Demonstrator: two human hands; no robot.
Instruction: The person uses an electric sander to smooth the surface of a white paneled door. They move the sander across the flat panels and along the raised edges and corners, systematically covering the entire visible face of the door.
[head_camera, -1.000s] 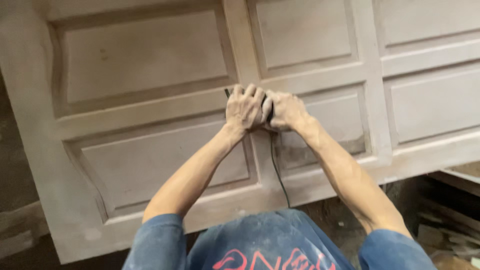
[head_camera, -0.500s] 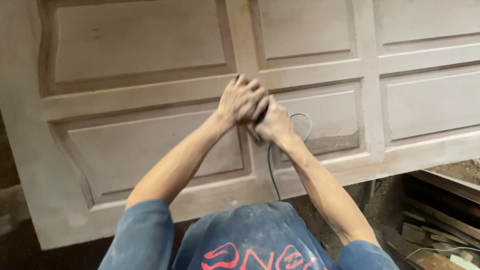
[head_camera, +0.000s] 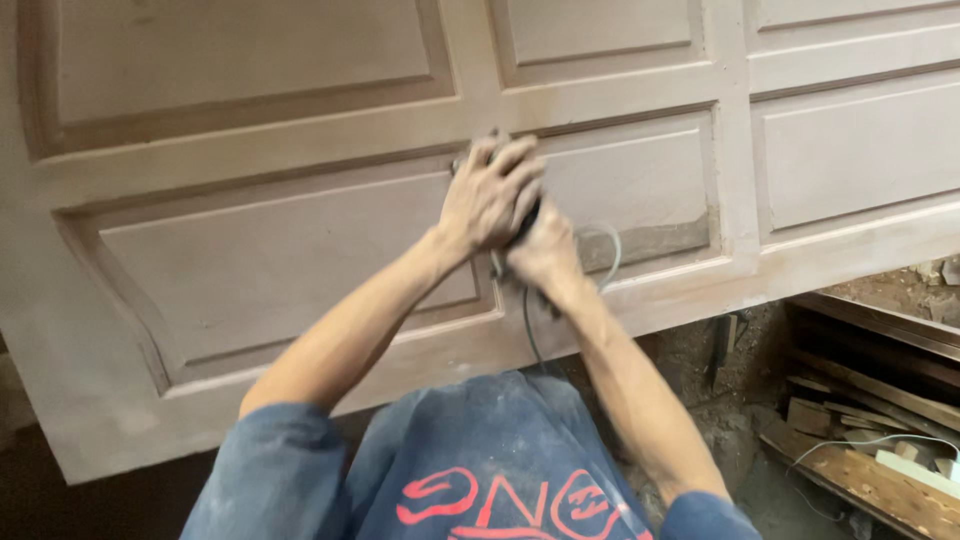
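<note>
Both hands (head_camera: 510, 215) (overlapping) on panelled door (head_camera: 250, 260)

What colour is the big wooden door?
The panelled wooden door is pale, dusty pinkish-brown, seen in the head view.

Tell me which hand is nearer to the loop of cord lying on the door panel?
The right hand. It sits just beside the cord loop, at its left edge. The left hand lies over the dark tool, farther up and left from the loop.
</note>
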